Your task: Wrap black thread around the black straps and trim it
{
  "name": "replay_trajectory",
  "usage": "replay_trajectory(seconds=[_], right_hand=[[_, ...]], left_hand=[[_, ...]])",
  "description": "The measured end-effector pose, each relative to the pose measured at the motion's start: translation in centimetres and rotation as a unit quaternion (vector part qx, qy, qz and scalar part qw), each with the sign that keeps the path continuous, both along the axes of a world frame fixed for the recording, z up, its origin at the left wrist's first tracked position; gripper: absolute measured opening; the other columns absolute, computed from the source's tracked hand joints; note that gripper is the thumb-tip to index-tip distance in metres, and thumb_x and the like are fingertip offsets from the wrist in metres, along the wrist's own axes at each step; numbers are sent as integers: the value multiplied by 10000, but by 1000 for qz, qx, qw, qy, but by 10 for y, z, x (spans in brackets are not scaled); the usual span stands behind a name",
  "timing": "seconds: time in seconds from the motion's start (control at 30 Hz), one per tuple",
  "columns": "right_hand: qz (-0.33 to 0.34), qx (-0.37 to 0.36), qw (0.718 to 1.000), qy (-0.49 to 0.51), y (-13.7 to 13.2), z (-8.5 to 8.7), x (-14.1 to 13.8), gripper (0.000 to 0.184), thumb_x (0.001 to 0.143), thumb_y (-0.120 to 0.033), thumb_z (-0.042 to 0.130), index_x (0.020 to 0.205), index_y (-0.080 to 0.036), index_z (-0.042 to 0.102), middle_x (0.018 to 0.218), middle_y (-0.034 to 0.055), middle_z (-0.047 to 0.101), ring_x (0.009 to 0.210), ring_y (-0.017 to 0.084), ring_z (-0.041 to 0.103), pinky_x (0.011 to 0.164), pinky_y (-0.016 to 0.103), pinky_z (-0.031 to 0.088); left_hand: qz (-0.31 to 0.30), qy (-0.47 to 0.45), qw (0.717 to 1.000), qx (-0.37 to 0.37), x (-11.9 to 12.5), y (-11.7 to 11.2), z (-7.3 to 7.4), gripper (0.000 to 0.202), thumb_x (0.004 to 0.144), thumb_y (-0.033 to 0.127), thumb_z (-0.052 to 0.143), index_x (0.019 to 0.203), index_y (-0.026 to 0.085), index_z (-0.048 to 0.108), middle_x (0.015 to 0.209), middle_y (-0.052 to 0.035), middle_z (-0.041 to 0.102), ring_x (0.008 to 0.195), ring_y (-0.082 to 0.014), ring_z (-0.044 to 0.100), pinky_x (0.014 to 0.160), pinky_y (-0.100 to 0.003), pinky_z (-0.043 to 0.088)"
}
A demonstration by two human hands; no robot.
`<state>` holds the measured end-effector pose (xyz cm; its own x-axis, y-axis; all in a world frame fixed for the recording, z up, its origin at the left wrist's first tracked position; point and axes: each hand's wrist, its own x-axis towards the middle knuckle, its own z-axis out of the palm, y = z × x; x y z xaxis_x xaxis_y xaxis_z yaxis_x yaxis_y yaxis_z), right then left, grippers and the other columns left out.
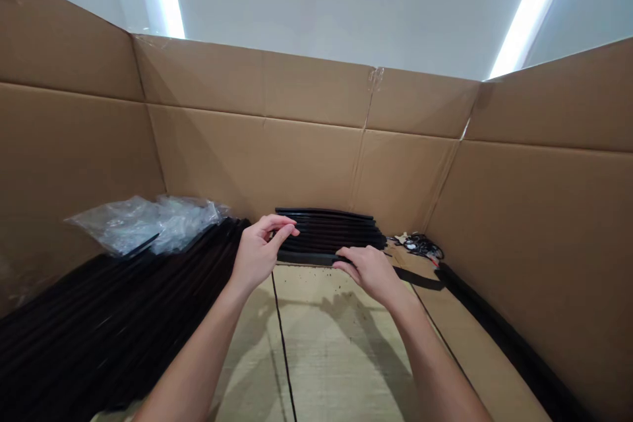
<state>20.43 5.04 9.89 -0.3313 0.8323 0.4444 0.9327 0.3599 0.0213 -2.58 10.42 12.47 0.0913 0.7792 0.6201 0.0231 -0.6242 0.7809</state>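
Observation:
My right hand [368, 270] is closed on a flat black strip [420, 279], its thumb below and fingers above. The strip runs out to the right of the hand, and a dark band continues to its left. With thumb and fingertips pressed together, my left hand [264, 244] is raised beside the strip's left end; whatever is in the pinch is too small to make out. Below that hand a thin black cord [281, 330] runs toward me; I cannot tell whether it is attached. Just behind both hands lies a stack of black strips [331, 231].
Tall cardboard walls [257, 158] surround the pale work surface [341, 356]. A big pile of long black strips [109, 330] fills the left, with clear plastic bags [153, 221] on it. Tangled black cords [420, 245] lie back right; a long black strip [514, 343] follows the right wall.

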Motion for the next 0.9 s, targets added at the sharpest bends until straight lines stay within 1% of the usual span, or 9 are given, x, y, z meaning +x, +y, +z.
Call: replay_trajectory(seconds=[0.13,0.27,0.33,0.43,0.47,0.53,0.67,0.8,0.9], right_hand=[[31,35,999,24,4,-4,11,226,949,-313,524,1067,-228,697,892,70,703,800,180,652,720,271,468],[62,31,995,72,6,-8,15,270,923,-257,567,1172,-249,671,866,55,692,723,162,638,654,251,474],[68,16,993,93,6,-8,14,261,905,-262,596,1148,-232,685,876,57,723,754,175,665,679,258,490],[57,-16,990,128,3,-4,8,245,894,-285,613,1110,-206,693,990,72,754,869,206,701,773,283,507],[47,-29,989,135,1,-2,6,250,894,-293,612,1111,-198,689,1015,78,753,888,216,705,789,293,508],[32,-57,987,144,-2,3,2,265,899,-301,600,1121,-179,679,963,79,764,854,221,713,770,299,512],[50,-100,978,174,-6,7,-1,286,911,-299,581,1152,-167,662,846,55,773,787,197,718,743,279,513],[72,-81,979,173,-8,8,-1,296,886,-335,614,1138,-196,679,1024,77,755,886,219,713,785,303,517],[77,-77,979,170,-10,9,-2,293,881,-367,616,1113,-208,697,1043,76,751,881,227,713,775,309,519]], left_hand=[[26,107,993,48,1,-3,-3,150,786,339,641,779,201,700,778,-38,675,759,-191,610,697,-310,465],[22,185,977,101,10,-12,-7,137,844,313,590,802,224,686,798,-28,656,787,-188,578,668,-298,467],[9,213,968,133,17,-15,-11,129,867,288,582,811,223,678,806,-27,669,810,-190,558,705,-311,463],[-4,250,951,183,27,-17,-19,110,875,258,597,811,223,678,805,-19,691,829,-195,530,764,-341,444],[2,255,946,199,29,-17,-23,105,874,253,604,812,225,684,809,-19,693,832,-196,524,773,-348,439],[25,252,941,226,33,-15,-29,105,871,255,612,818,233,700,811,-24,689,832,-199,518,770,-355,434],[67,250,929,264,34,-13,-38,106,864,260,624,844,248,728,794,-33,680,810,-201,505,713,-349,416],[89,257,918,289,34,-14,-39,84,851,243,645,807,229,715,761,-20,691,785,-194,505,684,-341,387],[99,254,914,300,34,-16,-38,83,847,237,650,784,218,702,725,-15,680,764,-188,490,685,-336,386]])
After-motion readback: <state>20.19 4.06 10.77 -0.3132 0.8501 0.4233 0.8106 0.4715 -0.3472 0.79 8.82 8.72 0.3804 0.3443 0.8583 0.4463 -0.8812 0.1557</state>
